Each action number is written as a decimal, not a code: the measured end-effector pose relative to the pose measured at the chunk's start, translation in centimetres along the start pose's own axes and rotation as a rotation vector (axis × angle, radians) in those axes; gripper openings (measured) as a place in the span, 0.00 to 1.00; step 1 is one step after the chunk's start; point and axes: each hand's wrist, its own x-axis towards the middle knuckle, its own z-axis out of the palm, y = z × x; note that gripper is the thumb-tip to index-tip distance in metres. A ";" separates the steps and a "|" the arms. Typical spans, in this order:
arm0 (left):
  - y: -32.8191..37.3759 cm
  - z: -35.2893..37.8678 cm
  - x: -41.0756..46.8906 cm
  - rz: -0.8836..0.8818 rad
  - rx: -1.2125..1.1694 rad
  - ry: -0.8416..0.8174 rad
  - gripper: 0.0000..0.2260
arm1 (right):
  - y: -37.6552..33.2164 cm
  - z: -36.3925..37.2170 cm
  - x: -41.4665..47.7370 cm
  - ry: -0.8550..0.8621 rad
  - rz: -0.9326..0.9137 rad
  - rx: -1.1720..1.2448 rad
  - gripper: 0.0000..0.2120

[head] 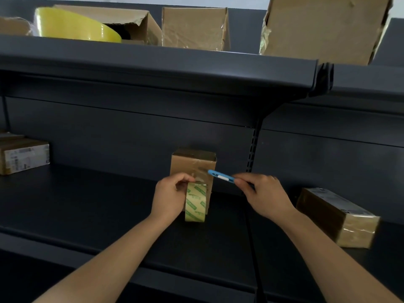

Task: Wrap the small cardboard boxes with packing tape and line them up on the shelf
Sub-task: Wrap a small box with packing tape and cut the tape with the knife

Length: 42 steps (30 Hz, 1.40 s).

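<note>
A small cardboard box stands upright on the dark lower shelf, with clear tape across its front. My left hand grips a roll of packing tape with green print, held on edge right in front of the box. A strip of tape runs from the roll up to the box face. My right hand holds a blue utility knife, whose tip points left at the taped strip just above the roll.
A taped box lies on the shelf at the right. Another labelled box sits at the far left. On the upper shelf are a large yellow roll and several cardboard boxes.
</note>
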 end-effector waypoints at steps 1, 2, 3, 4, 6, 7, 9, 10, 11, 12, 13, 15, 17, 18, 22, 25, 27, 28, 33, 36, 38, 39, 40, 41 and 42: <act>-0.1 0.0 0.1 -0.005 -0.008 0.001 0.11 | 0.0 -0.1 0.0 0.002 -0.010 -0.041 0.13; -0.2 0.1 0.1 -0.007 -0.010 -0.001 0.11 | 0.0 -0.2 0.0 -0.001 -0.014 -0.077 0.13; -0.2 0.1 0.2 -0.005 -0.008 -0.003 0.11 | 0.1 -0.3 0.0 -0.007 -0.018 -0.106 0.14; -0.3 0.1 0.2 0.001 -0.004 -0.006 0.11 | 0.1 -0.3 0.0 -0.012 -0.022 -0.124 0.14; -0.3 0.1 0.3 0.006 -0.007 -0.017 0.12 | 0.0 -0.3 0.1 -0.015 -0.026 -0.132 0.14; -0.2 0.1 0.2 0.005 -0.011 -0.024 0.12 | -0.1 -0.3 0.3 -0.016 -0.029 -0.141 0.14; -0.1 -0.1 0.2 0.010 -0.013 -0.036 0.13 | -0.3 0.0 0.6 -0.009 -0.047 -0.193 0.14; -0.1 -0.2 0.2 0.017 -0.014 -0.040 0.13 | -0.4 0.2 0.7 -0.005 -0.056 -0.222 0.15; -0.1 -0.3 0.3 0.024 -0.016 -0.042 0.14 | -0.5 0.3 0.9 -0.001 -0.062 -0.245 0.15; -0.1 -0.3 0.3 0.031 -0.015 -0.040 0.14 | -0.5 0.4 1.0 0.004 -0.068 -0.265 0.15; -0.2 -0.4 0.4 0.035 -0.011 -0.037 0.15 | -0.5 0.4 1.1 0.006 -0.071 -0.291 0.15; -0.4 -0.4 0.5 0.029 -0.009 -0.031 0.14 | -0.4 0.3 1.2 0.006 -0.083 -0.360 0.15; -0.5 -0.4 0.7 0.022 -0.015 -0.035 0.14 | -0.2 0.2 1.2 0.004 -0.091 -0.395 0.16; -0.6 -0.4 0.7 0.024 -0.016 -0.038 0.14 | 0.0 0.2 1.2 0.008 -0.093 -0.387 0.15; -0.8 -0.6 1.0 0.024 -0.017 -0.063 0.14 | 0.4 0.1 1.3 0.028 -0.016 -0.104 0.10; -1.0 -0.6 1.2 0.016 -0.016 -0.069 0.14 | -0.3 0.1 1.7 0.071 0.098 0.109 0.14; -1.1 -0.6 1.2 0.011 -0.043 -0.069 0.14 | -1.4 0.5 2.5 0.063 0.128 0.174 0.14; -1.2 -0.5 1.2 0.014 -0.056 -0.068 0.14 | -2.0 0.9 2.9 0.044 0.131 0.188 0.15; -1.1 -0.6 1.2 0.029 -0.084 -0.066 0.15 | -4.6 3.3 5.1 0.016 0.169 0.272 0.36; -0.9 -0.9 1.2 0.051 -0.056 -0.075 0.16 | -5.0 4.8 5.8 0.045 0.182 0.204 0.34; -1.1 -1.1 1.2 0.064 -0.015 -0.105 0.14 | -4.9 5.3 5.9 0.065 0.189 0.163 0.30; -1.3 -1.1 1.0 0.065 0.007 -0.134 0.12 | -4.7 5.5 5.9 0.069 0.192 0.151 0.29; -1.5 -1.0 0.7 0.065 0.022 -0.161 0.10 | -4.6 5.6 6.0 0.070 0.194 0.143 0.29; -1.8 -0.9 0.4 0.061 0.026 -0.174 0.09 | -4.5 5.6 6.0 0.070 0.196 0.143 0.29; -1.9 -0.8 0.2 0.055 0.021 -0.175 0.09 | -4.5 5.7 6.1 0.070 0.197 0.146 0.29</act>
